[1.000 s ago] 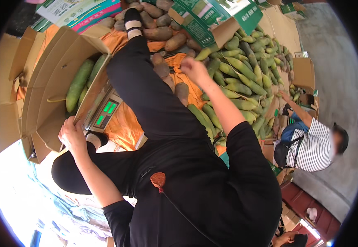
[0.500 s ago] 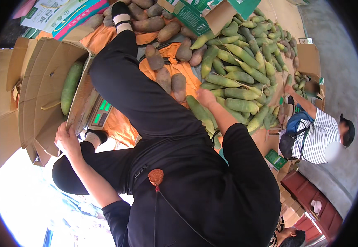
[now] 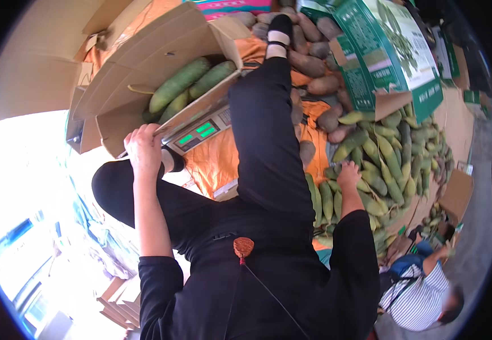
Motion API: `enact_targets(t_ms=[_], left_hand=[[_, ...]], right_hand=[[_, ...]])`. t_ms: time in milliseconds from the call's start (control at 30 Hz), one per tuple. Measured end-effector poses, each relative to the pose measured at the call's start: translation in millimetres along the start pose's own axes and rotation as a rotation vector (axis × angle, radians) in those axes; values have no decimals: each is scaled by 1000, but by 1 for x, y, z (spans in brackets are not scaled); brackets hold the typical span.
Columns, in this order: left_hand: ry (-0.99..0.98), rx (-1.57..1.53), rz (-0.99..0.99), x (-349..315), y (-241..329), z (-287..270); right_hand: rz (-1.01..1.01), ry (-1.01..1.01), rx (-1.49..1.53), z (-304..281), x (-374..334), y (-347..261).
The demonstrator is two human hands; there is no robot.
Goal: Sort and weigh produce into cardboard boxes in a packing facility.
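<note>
Orange cloth (image 3: 209,164) and sheets of cardboard (image 3: 460,116) covered much of the floor, with a strip of bare grey ground (image 3: 486,153) along the far right. At the left stood a cardboard box (image 3: 124,102), its mouth open and its flaps spread wide, so there was a way in from above. Several long green radishes (image 3: 179,85) lay inside, close to the wall beside the scale (image 3: 200,131), whose lit display stuck out past that wall.

The person's left hand (image 3: 144,150) grasped the box at its near corner, fingers folded over the cardboard edge. The right hand (image 3: 348,175) was well apart from it, fingers bent, at the near left edge of a large heap of green radishes (image 3: 390,161); whether it gripped one could not be told.

Between box and heap stretched the person's right leg (image 3: 263,130), in black, the foot among brown roots (image 3: 308,65). A narrow strip of cloth and a few roots separated the shin from the heap, while a wider patch of cloth lay between the leg and the scale. A green carton (image 3: 370,68) bounded the heap's far edge, leaning over it. At the lower right, beyond the heap, a co-worker (image 3: 418,297) in a striped shirt reached out one arm.
</note>
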State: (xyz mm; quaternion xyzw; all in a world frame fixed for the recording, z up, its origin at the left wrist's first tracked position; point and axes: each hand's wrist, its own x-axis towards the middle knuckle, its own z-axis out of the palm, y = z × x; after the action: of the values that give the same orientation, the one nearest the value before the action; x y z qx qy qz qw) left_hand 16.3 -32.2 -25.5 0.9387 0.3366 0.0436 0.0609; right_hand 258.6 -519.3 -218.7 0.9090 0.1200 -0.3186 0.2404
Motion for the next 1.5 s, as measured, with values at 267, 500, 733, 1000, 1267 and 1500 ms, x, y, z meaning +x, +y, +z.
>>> enact_targets(t_ms=[267, 500, 733, 1000, 1267, 1500], left_hand=[[50, -27, -7, -1, 1, 0], [88, -33, -15, -3, -2, 0], [67, -46, -31, -4, -4, 1], [96, -75, -17, -7, -3, 5], [131, -83, 11, -7, -6, 3], [84, -79, 27, -5, -6, 5]], right_hand=[[-89, 159, -70, 35, 7, 0], [-130, 231, 195, -17, -14, -8], [-265, 427, 1110, -83, -3, -15], [-782, 826, 1570, -289, -99, -56], [-1335, 699, 1861, -380, -155, -171], [-1204, 291, 1489, -351, -129, -241]])
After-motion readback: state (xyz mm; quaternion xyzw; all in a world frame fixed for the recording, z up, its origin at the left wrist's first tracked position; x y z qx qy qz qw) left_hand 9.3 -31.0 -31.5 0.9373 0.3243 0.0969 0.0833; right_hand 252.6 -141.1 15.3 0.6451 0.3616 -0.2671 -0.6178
